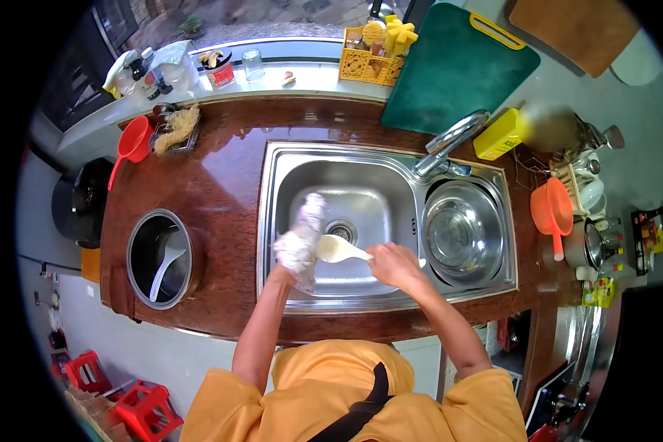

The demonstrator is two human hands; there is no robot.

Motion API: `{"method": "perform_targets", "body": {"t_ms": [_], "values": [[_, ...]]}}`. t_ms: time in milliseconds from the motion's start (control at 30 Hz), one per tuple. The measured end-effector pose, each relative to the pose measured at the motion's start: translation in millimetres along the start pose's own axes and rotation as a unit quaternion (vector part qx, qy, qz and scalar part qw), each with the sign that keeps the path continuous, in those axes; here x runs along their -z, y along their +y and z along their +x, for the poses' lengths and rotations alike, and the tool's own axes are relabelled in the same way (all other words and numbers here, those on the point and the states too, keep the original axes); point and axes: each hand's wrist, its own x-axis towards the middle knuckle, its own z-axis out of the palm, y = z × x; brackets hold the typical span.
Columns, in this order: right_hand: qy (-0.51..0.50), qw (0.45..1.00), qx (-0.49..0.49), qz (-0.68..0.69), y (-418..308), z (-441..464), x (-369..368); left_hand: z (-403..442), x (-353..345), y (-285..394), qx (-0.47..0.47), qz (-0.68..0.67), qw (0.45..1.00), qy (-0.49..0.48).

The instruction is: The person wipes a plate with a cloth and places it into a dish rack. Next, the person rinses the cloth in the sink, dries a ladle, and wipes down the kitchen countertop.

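Observation:
Over the steel sink basin, my right hand is closed around the handle of a pale spoon. The tip of its handle shows beyond my fist. A whitish patterned cloth covers most of my left hand, which grips it; the fingers are hidden beneath. The cloth touches the spoon's head on its left side. Below them the drain is partly visible. A shiny metal bowl sits in the smaller round basin at the right.
Left of the sink stands a dark inner pot with a white rice paddle inside. The faucet rises behind the basins. A green cutting board leans at the back. An orange dipper is at right, a red dipper at left.

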Motion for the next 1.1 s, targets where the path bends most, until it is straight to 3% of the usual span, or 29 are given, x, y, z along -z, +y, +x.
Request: {"method": "perform_targets", "body": {"t_ms": [67,100,133,267,333,367,500,733,800,833,867,967,1100], "values": [[0.013,0.997,0.032,-0.062,-25.8,-6.8,25.1,-8.6,-4.7,16.0,0.027,-0.292,0.949,-0.118],[0.019,0.994,0.047,-0.094,-34.9,-8.6,37.0,-14.1,-7.0,17.2,-0.114,-0.347,0.929,-0.058],[0.008,0.992,0.072,-0.103,-37.6,-8.6,43.3,-11.4,-7.9,18.3,-0.062,-0.35,0.93,-0.088],[0.065,0.978,0.144,-0.135,-38.8,-13.8,39.7,-10.7,-2.4,23.6,-0.143,-0.114,0.981,-0.058],[0.007,0.978,0.129,-0.162,-41.1,-17.0,51.9,-13.1,-0.4,22.2,-0.153,-0.035,0.986,-0.051],[-0.023,0.976,0.125,-0.175,-42.6,-18.3,56.3,-12.0,-0.8,20.6,-0.152,-0.035,0.988,-0.02],[0.128,0.968,0.141,-0.161,-39.1,-19.2,45.5,6.7,4.0,16.0,-0.132,-0.038,0.986,0.099],[0.193,0.971,0.088,-0.112,-32.2,-20.6,41.9,24.8,2.0,22.5,-0.087,-0.148,0.956,0.236],[0.228,0.968,0.081,-0.068,-25.8,-17.7,35.0,31.1,-4.5,29.0,0.03,-0.25,0.934,0.254],[0.248,0.965,0.079,-0.035,-25.3,-15.5,29.7,34.6,-9.4,30.9,0.088,-0.297,0.914,0.262],[0.268,0.96,0.077,-0.002,-27.2,-13.7,25.1,43.1,-33.4,21.1,0.076,-0.414,0.853,0.309],[0.269,0.963,-0.009,0.03,-42.8,-14.3,6.5,51.3,-33.5,44.4,0.142,-0.821,0.515,0.203],[0.333,0.94,-0.006,0.069,-45.9,-15.3,-20.7,50.6,-36.5,59.3,0.144,-0.846,0.496,0.133]]}}
